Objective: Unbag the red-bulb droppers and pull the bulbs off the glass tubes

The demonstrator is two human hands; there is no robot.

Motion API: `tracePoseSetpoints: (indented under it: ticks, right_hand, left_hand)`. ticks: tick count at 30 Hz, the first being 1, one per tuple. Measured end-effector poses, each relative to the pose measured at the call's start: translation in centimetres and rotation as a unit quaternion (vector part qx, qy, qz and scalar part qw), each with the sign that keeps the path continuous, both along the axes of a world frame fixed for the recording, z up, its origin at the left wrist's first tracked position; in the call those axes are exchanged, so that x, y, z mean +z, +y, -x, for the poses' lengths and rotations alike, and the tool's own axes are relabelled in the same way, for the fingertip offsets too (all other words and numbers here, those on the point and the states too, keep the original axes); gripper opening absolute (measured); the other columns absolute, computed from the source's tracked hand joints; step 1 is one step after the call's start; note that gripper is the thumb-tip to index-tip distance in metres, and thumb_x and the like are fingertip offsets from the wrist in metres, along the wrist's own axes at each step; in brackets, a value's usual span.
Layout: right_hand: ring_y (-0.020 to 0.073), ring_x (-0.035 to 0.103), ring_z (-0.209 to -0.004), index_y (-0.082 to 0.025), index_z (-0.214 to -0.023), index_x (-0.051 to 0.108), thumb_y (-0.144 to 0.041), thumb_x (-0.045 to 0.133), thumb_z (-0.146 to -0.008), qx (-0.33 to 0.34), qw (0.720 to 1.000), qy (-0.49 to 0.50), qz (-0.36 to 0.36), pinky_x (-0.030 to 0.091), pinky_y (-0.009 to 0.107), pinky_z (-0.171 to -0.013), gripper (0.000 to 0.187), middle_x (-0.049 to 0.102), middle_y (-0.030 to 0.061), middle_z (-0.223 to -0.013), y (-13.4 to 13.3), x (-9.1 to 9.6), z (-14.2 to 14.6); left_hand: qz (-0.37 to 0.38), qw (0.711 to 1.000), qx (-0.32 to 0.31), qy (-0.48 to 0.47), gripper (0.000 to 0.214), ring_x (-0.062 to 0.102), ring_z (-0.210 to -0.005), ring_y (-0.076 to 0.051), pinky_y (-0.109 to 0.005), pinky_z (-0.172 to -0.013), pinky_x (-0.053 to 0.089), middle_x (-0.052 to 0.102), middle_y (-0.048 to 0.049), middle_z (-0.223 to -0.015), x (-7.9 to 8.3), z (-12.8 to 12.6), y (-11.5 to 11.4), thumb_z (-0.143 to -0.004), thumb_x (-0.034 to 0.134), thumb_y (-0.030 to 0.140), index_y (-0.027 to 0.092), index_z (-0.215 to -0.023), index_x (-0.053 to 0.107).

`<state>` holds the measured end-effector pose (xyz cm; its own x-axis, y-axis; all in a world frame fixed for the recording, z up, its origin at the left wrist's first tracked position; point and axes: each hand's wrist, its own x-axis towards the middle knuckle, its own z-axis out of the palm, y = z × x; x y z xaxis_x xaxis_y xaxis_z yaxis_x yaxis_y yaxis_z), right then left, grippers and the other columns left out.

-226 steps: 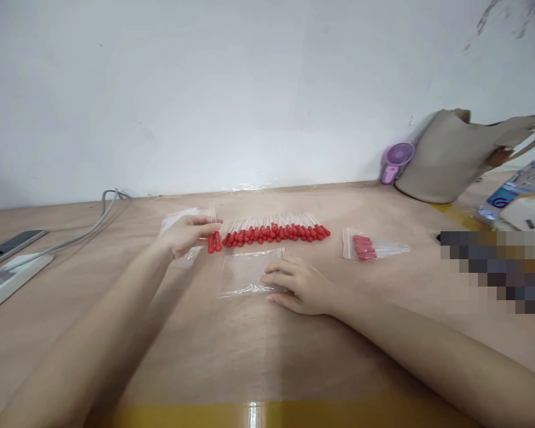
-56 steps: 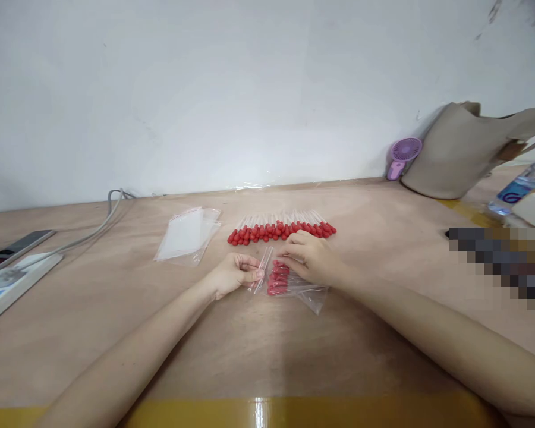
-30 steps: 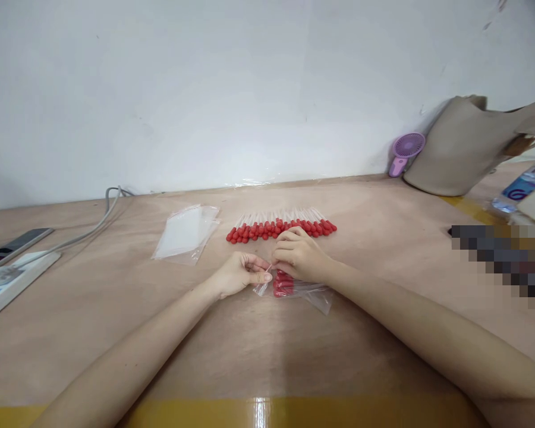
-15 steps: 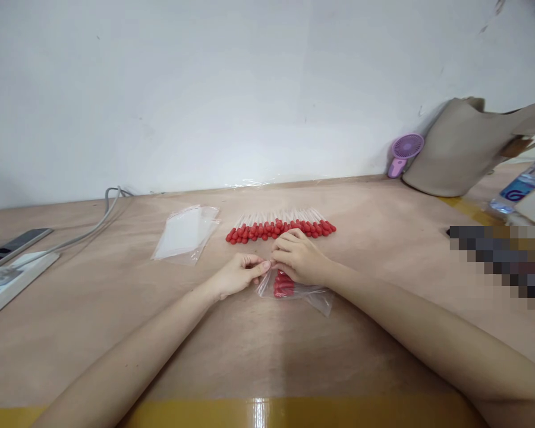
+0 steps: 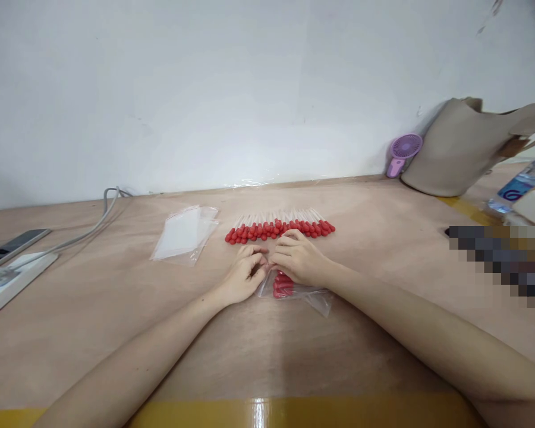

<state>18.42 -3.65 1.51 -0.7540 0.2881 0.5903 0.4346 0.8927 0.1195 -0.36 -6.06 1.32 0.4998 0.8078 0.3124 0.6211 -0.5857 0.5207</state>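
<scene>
A clear plastic zip bag (image 5: pixel 314 299) lies flat on the table, with several red-tipped sticks (image 5: pixel 283 285) inside it. My right hand (image 5: pixel 299 257) rests over the bag's upper part, its fingers closed on the edge near the opening. My left hand (image 5: pixel 246 273) is curled at the bag's left end, thumb and fingers pinched together at its mouth; the fingertips partly hide what they grip. Just beyond my hands lies a row of more white sticks with red rounded tips (image 5: pixel 276 227), their tips toward me.
A stack of clear bags (image 5: pixel 178 235) lies to the left. Further left are a power strip (image 5: pixel 22 279), a grey cable (image 5: pixel 89 229) and a phone (image 5: pixel 18 246). At the back right stand a purple handheld fan (image 5: pixel 405 148), a beige bag (image 5: pixel 450 151) and a plastic bottle (image 5: pixel 524 184).
My left hand has turned and moved slightly right, its fingers now curled forward at the bag's mouth. My right hand and the bag have hardly moved.
</scene>
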Motion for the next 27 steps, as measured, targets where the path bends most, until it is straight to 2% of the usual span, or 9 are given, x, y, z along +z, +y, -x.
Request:
tracePoseSetpoints:
  ticks: [6, 10, 14, 16, 19, 24, 27]
  right_hand:
    - [0.0151, 0.047, -0.082, -0.02, -0.077, 0.061, -0.013, 0.042, -0.085, 0.005, 1.0, 0.004, -0.014, 0.029, 0.036, -0.084, 0.022, 0.065, 0.0011, -0.082, -0.1, -0.1, 0.1]
    - [0.0153, 0.047, -0.086, -0.017, -0.081, 0.059, -0.011, 0.04, -0.085, 0.009, 0.999, -0.026, -0.022, 0.029, 0.036, -0.085, 0.02, 0.063, 0.0022, -0.087, -0.1, -0.1, 0.3]
    - [0.0161, 0.047, -0.091, -0.017, -0.08, 0.057, -0.012, 0.039, -0.087, 0.035, 0.997, -0.061, 0.011, 0.028, 0.037, -0.088, 0.02, 0.062, 0.0028, -0.087, -0.1, 0.0, 0.4]
    - [0.017, 0.047, -0.093, -0.017, -0.079, 0.056, -0.011, 0.041, -0.085, 0.045, 0.996, -0.067, 0.044, 0.028, 0.038, -0.089, 0.017, 0.061, 0.003, -0.088, -0.3, 0.4, 0.2]
    - [0.017, 0.047, -0.097, -0.017, -0.081, 0.054, -0.009, 0.043, -0.083, 0.064, 0.988, -0.047, 0.132, 0.033, 0.036, -0.087, 0.014, 0.06, 0.0039, -0.094, -0.5, 1.7, -0.5]
    - [0.0139, 0.048, -0.101, -0.017, -0.077, 0.052, -0.013, 0.047, -0.084, 0.138, 0.941, -0.003, 0.31, 0.04, 0.03, -0.087, 0.009, 0.05, 0.0075, -0.111, -0.4, 4.4, -1.9]
    - [0.0134, 0.049, -0.099, -0.018, -0.085, 0.054, -0.014, 0.048, -0.083, 0.121, 0.929, 0.007, 0.349, 0.042, 0.029, -0.085, 0.008, 0.049, 0.0063, -0.108, -0.3, 4.5, -2.3]
  left_hand:
    - [-0.001, 1.0, -0.016, 0.011, 0.012, 0.048, -0.101, -0.02, -0.034, -0.089, 0.039, 0.053, -0.0086, -0.103, 0.0, -0.1, -0.1, -0.08, 0.043, 0.016, 0.016, -0.07, 0.051]
    - [0.003, 0.999, -0.026, 0.024, 0.013, 0.048, -0.101, -0.021, -0.035, -0.091, 0.039, 0.053, -0.0097, -0.103, -0.1, -0.3, -0.1, -0.076, 0.042, 0.012, 0.015, -0.076, 0.055]
    - [-0.002, 0.999, -0.036, 0.024, 0.02, 0.046, -0.108, -0.021, -0.035, -0.096, 0.037, 0.052, -0.0101, -0.111, -0.1, -0.4, 0.0, -0.073, 0.043, 0.009, 0.014, -0.084, 0.058]
    - [0.007, 0.999, -0.041, 0.023, 0.019, 0.047, -0.11, -0.022, -0.034, -0.096, 0.036, 0.052, -0.0102, -0.113, 0.0, -0.3, 0.1, -0.073, 0.044, 0.008, 0.014, -0.083, 0.059]
    - [0.035, 0.999, -0.035, 0.017, 0.012, 0.049, -0.107, -0.022, -0.034, -0.092, 0.039, 0.053, -0.01, -0.11, 0.1, 0.0, 0.2, -0.073, 0.045, 0.009, 0.015, -0.071, 0.055]
    - [0.064, 0.998, 0.028, -0.003, 0.017, 0.053, -0.101, -0.022, -0.033, -0.081, 0.044, 0.057, -0.0077, -0.097, 0.2, 0.1, 0.2, -0.07, 0.049, 0.01, 0.016, -0.056, 0.044]
    - [0.038, 0.998, 0.045, -0.011, 0.017, 0.052, -0.1, -0.022, -0.032, -0.077, 0.044, 0.056, -0.0071, -0.093, -0.1, 0.0, 0.0, -0.068, 0.051, 0.011, 0.016, -0.054, 0.045]
